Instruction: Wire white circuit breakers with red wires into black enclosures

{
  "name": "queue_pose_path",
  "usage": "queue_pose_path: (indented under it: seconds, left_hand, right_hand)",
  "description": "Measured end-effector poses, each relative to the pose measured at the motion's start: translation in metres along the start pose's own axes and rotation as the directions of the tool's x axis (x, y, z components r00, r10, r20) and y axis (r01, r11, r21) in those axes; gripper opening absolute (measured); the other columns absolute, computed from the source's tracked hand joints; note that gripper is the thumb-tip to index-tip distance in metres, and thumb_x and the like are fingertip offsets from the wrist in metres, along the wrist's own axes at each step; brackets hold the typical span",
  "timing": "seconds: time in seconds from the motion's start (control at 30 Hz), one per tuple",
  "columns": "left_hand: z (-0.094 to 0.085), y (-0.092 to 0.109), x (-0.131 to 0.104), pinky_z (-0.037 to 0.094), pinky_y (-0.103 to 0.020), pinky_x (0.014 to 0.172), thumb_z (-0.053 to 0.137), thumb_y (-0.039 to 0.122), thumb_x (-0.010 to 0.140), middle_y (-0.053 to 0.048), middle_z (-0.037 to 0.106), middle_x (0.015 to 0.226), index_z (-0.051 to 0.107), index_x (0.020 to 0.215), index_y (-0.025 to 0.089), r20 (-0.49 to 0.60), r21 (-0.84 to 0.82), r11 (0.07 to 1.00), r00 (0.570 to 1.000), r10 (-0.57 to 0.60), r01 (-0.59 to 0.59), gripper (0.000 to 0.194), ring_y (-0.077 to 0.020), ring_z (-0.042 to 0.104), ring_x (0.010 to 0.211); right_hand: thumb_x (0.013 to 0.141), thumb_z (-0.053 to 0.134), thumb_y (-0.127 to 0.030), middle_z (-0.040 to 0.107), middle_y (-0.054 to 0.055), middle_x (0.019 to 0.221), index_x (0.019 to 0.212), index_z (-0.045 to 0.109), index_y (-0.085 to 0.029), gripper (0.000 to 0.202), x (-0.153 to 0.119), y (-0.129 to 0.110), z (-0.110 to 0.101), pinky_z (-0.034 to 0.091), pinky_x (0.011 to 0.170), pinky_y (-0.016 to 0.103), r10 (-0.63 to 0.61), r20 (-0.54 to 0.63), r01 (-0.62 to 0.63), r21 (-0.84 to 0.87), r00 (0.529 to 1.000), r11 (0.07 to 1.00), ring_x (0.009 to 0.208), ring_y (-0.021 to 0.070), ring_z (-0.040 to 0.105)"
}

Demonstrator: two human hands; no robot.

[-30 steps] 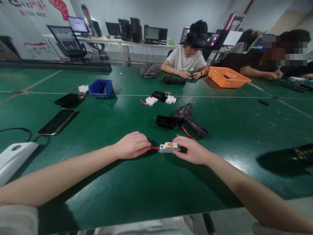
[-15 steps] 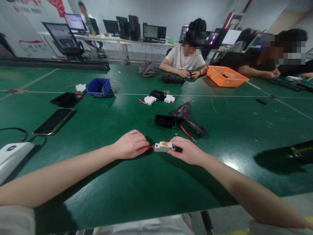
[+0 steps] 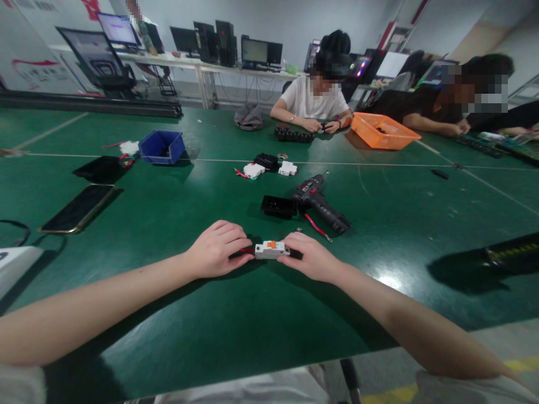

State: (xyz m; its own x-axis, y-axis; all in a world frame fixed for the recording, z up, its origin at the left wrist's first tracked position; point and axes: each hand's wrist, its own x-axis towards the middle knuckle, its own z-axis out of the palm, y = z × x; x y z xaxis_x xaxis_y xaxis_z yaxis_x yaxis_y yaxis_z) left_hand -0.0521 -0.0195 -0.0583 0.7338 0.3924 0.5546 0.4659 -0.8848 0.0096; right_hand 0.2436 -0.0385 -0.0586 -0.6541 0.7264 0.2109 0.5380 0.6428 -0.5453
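Observation:
A white circuit breaker point(image 3: 269, 250) with an orange switch lies between my hands, low over the green table point(image 3: 210, 331). My left hand point(image 3: 221, 248) pinches the red wire point(image 3: 247, 251) at the breaker's left end. The fingers of my right hand point(image 3: 309, 255) are closed on the breaker's right end, beside a dark piece whose shape is partly hidden. Beyond them sit a small black tray point(image 3: 278, 206) and a black power screwdriver point(image 3: 320, 203), with another red wire point(image 3: 316, 226) next to its handle.
Two more white breakers point(image 3: 254, 170) lie farther back near black parts. At left are a phone point(image 3: 80, 209), a black tray point(image 3: 97, 168) and a blue bin point(image 3: 161, 147). An orange basket point(image 3: 384, 132) stands near a person in white across the table; another person is at right.
The whole view has shifted slightly, so most things appear a little farther left. My left fingers appear closer to the breaker's left end, and less red wire shows between them.

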Motion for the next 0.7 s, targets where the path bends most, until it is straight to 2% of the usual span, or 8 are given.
queue_pose_path:
  seconds: [0.2,0.37,0.7]
  left_hand:
    - [0.0029,0.0023,-0.0003,0.051,-0.034,0.080,0.066,0.031,0.092,-0.006,0.074,0.095,0.069,0.101,0.018,-0.014,-0.011,0.999,0.999,0.043,-0.043,0.016,-0.0193,0.068,0.091]
    - [0.0048,0.0016,-0.0014,0.051,-0.034,0.080,0.065,0.030,0.093,-0.006,0.074,0.094,0.070,0.101,0.018,-0.007,-0.014,0.999,0.999,0.032,-0.032,0.016,-0.0191,0.068,0.090]
    - [0.0053,0.0049,0.0009,0.052,-0.031,0.075,0.063,0.033,0.095,-0.007,0.073,0.096,0.070,0.100,0.018,0.017,-0.105,0.992,0.998,-0.067,0.068,0.018,-0.0180,0.067,0.086]
  right_hand:
    - [0.096,0.066,-0.036,0.065,0.008,0.098,0.108,0.064,-0.019,0.021,0.0030,0.0003,0.0017,0.047,0.078,0.034,-0.021,-0.004,0.021,0.003,1.000,1.000,0.089,0.0215,0.060]
    - [0.095,0.067,-0.035,0.063,0.008,0.099,0.105,0.063,-0.018,0.020,0.0035,-0.0023,-0.0005,0.048,0.077,0.035,-0.023,0.024,0.024,-0.026,0.999,0.999,0.089,0.0224,0.059]
    - [0.094,0.066,-0.029,0.063,0.008,0.099,0.103,0.061,-0.019,0.015,0.0041,-0.0032,-0.0002,0.048,0.076,0.034,-0.025,0.034,0.026,-0.028,0.999,0.999,0.089,0.0221,0.059]
